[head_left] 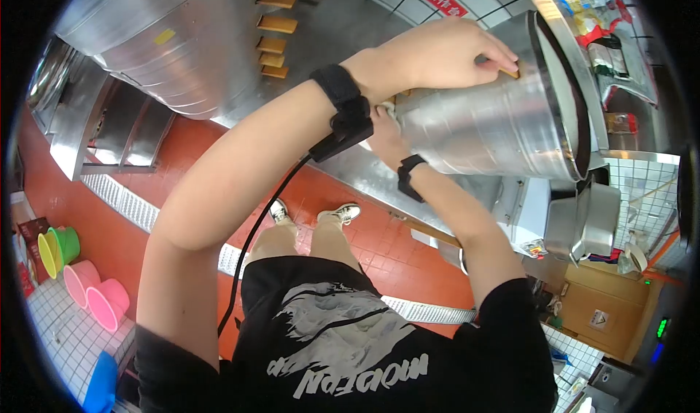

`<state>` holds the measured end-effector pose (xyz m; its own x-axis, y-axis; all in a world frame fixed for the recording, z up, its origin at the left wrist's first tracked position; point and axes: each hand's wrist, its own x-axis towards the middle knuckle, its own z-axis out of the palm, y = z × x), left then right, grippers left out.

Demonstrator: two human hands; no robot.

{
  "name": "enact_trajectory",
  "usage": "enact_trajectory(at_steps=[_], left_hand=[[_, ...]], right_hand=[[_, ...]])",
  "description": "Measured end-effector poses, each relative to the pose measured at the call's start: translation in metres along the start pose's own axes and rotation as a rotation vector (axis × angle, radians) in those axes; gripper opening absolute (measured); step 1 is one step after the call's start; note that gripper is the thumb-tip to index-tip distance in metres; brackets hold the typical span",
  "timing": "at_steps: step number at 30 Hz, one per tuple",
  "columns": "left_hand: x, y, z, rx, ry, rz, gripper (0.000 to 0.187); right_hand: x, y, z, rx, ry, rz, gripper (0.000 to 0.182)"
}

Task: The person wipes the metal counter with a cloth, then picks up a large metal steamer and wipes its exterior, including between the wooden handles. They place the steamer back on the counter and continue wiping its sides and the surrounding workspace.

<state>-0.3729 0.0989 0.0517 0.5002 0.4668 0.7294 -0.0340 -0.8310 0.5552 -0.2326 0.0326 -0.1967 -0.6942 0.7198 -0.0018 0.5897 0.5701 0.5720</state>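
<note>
Steel drum lies against both hands, long axis running across my view. Left hand pinches a peg near one end; right hand, by the opposite end, meets pale cloth, grip half-hidden, can't tell.

Your left hand reaches over a metal drum, its fingertips at a wooden tab; your right hand is by the drum's other end. Pink buckets stand beside the red floor.
</note>
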Motion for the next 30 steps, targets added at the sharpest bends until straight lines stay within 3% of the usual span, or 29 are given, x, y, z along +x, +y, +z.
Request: enact_trajectory(at_steps=[2, 4, 9, 10, 12, 14, 16, 20, 25, 28, 30], left_hand=[[0.000, 0.001, -0.004, 0.001, -0.019, -0.018, 0.034], [0.002, 0.004, -0.008, -0.009, -0.091, -0.065, 0.033], [0.006, -0.009, -0.007, -0.002, -0.054, 0.100, 0.030], [0.006, -0.012, -0.006, 0.007, 0.007, 0.168, 0.028], [0.008, -0.012, -0.007, 0.025, -0.013, 0.182, 0.028], [0.009, -0.011, -0.010, 0.044, -0.041, 0.193, 0.028], [0.010, -0.006, -0.015, -0.033, -0.148, 0.069, 0.031], [0.014, -0.001, -0.019, -0.070, -0.210, -0.003, 0.031], [0.014, -0.005, -0.015, -0.060, -0.154, 0.035, 0.029], [0.012, -0.007, -0.013, -0.055, -0.129, 0.043, 0.028], [0.011, -0.004, -0.013, -0.053, -0.119, 0.042, 0.028]], right_hand=[[0.001, -0.002, 0.006, 0.006, -0.042, 0.024, 0.021], [0.000, 0.012, -0.035, 0.078, -0.312, -0.078, 0.021], [-0.030, 0.098, -0.170, -0.048, -0.006, 0.084, 0.017], [-0.038, 0.112, -0.203, -0.083, -0.095, 0.140, 0.019], [-0.056, 0.137, -0.256, -0.220, -0.008, 0.218, 0.026], [-0.070, 0.153, -0.300, -0.145, 0.114, 0.341, 0.035], [-0.081, 0.165, -0.315, -0.212, 0.216, 0.442, 0.044], [-0.089, 0.145, -0.275, -0.204, 0.228, 0.373, 0.038], [-0.056, 0.097, -0.194, -0.057, 0.031, 0.211, 0.034], [-0.029, 0.069, -0.146, -0.015, 0.044, 0.232, 0.035], [-0.016, 0.050, -0.115, -0.046, -0.058, 0.249, 0.034]])
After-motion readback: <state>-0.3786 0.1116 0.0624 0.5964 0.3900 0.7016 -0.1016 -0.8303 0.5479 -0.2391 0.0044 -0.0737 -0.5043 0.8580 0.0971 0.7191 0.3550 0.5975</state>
